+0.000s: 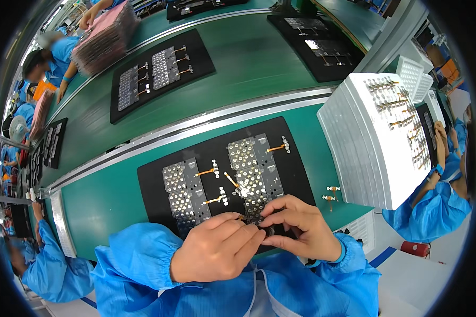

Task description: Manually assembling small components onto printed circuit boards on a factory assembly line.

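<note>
My left hand (pixel 217 247) lies over the near end of the right-hand circuit board panel (pixel 251 177), its fingers bent together. Thumb and fingers of my right hand (pixel 300 226) curl in from the other side, and the fingertips of both hands meet there. What they pinch is hidden. This panel carries rows of round metal domes; an orange flex cable with a small connector (pixel 285 145) sticks out at its far right, and another flex cable (pixel 232 180) lies across its left edge. Left of it is a similar panel (pixel 180 195) with two flex cables (pixel 215 169). Both panels rest on a black mat (pixel 156 182).
Two loose flex cables (pixel 330 198) lie on the green bench right of the mat. A tall stack of white trays (pixel 354 142) stands beyond them, flex cables on top. Across a metal rail, a green conveyor (pixel 238 68) bears black mats with panels. Co-workers (pixel 61 61) sit around.
</note>
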### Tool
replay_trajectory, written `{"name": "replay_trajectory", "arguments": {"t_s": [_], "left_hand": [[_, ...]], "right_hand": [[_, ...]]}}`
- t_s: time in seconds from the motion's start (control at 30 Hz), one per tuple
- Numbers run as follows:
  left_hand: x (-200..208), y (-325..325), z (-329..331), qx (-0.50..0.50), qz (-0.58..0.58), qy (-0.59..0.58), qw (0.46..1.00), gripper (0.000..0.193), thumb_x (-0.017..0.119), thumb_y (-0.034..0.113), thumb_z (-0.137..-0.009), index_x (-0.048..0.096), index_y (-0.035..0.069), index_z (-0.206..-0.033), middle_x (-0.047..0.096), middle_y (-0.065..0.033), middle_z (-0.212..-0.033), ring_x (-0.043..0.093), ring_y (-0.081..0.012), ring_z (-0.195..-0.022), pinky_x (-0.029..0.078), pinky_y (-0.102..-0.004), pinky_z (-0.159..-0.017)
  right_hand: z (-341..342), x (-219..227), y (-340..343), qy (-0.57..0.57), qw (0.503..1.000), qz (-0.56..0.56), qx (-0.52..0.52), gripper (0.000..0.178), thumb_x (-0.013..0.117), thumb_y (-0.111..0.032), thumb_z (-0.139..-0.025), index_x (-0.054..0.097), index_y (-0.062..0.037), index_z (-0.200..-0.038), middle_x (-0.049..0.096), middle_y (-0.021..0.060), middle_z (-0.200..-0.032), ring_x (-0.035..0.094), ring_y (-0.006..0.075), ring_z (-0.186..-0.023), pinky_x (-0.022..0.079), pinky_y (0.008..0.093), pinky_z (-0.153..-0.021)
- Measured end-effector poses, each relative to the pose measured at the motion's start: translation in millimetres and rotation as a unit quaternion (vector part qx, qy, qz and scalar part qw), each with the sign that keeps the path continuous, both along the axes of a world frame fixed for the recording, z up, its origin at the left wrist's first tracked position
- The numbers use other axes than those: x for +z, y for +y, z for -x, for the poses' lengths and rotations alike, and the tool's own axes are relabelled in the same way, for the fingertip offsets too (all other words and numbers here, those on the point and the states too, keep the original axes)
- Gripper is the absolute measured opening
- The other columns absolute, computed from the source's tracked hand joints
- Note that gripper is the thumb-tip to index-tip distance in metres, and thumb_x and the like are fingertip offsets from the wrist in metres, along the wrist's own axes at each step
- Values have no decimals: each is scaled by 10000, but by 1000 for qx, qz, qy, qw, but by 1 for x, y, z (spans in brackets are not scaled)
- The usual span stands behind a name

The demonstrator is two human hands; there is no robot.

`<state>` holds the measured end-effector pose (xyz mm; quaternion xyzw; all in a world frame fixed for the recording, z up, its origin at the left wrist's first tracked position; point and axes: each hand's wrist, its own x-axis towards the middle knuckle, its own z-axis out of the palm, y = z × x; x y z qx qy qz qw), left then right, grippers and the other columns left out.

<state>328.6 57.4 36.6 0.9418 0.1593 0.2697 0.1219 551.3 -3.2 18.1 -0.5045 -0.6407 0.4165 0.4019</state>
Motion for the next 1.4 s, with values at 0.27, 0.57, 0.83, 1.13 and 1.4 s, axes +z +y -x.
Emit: {"name": "replay_trajectory", "arguments": {"t_s": [0.27,0.57,0.83,1.13,1.4], "left_hand": [[-8,17,-16,7,3,-54,999,215,757,94,-756,766,-2,-948,709,-79,-934,675,-217,-785,581,-354,-741],[-39,43,-43,6,33,94,995,360,809,188,-778,747,91,-1119,614,-29,-945,609,-217,-872,498,-353,-755],[-43,43,-46,19,-4,178,984,472,775,241,-820,698,107,-1266,543,-34,-981,554,-208,-892,451,-339,-802],[-42,47,-48,5,22,161,987,410,615,131,-881,685,10,-1266,502,-44,-924,530,-191,-899,436,-307,-800],[-40,47,-48,3,24,162,986,423,615,130,-880,680,10,-1280,501,-43,-923,524,-190,-896,435,-306,-800]], "right_hand": [[-22,-1,19,52,994,72,64,80,786,-17,-872,745,-25,-941,682,57,-839,523,122,-594,388,284,-526],[-59,-17,69,-165,986,4,20,57,748,-13,-854,696,-15,-877,599,79,-766,580,192,-641,433,316,-550],[-57,-22,79,-157,986,28,42,79,727,-49,-807,659,-15,-825,633,129,-763,637,333,-717,475,424,-619],[-60,-23,81,-155,986,46,45,84,726,-42,-797,654,-5,-822,637,142,-768,640,345,-715,479,428,-622],[-59,-22,82,-159,985,44,42,87,736,-31,-785,665,0,-825,644,148,-770,645,345,-704,487,420,-618]]}}
